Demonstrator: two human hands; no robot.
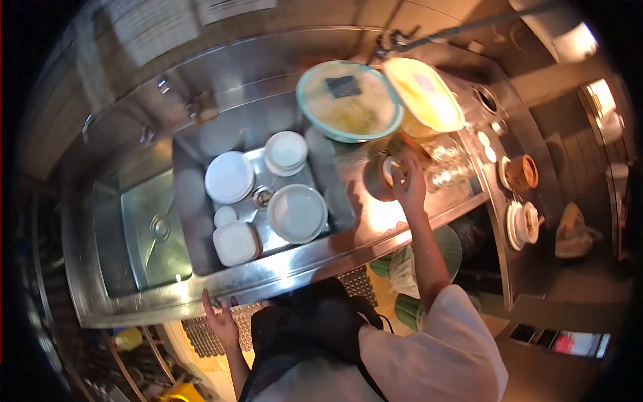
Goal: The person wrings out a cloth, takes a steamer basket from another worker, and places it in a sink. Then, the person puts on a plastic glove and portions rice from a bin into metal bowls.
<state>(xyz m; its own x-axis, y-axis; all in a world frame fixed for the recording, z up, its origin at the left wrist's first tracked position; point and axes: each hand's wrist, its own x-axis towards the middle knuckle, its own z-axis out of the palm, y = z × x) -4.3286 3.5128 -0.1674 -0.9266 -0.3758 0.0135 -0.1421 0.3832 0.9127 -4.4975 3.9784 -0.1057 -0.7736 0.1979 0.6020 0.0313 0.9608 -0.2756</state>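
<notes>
My right hand [410, 179] reaches over the steel counter right of the sink, its fingers curled down at a dark brown round container [376, 181]. A small pale rounded thing [388, 169] shows at the fingertips; blur hides exactly what it is. My left hand [220, 323] is below the sink's front edge, fingers spread and holding nothing. In the right-hand sink basin [194, 228] sit stacked white plates [229, 177], white bowls [287, 151], a wide white bowl [297, 213] and a squarish white dish [236, 244], around the drain.
A blue-rimmed tub [315, 120] and a pale yellow tub [423, 94] stand behind my right hand. Clear glasses [447, 167] are to its right. A brown cup [522, 173] and white cup [528, 222] stand farther right. Another basin [144, 228] lies left.
</notes>
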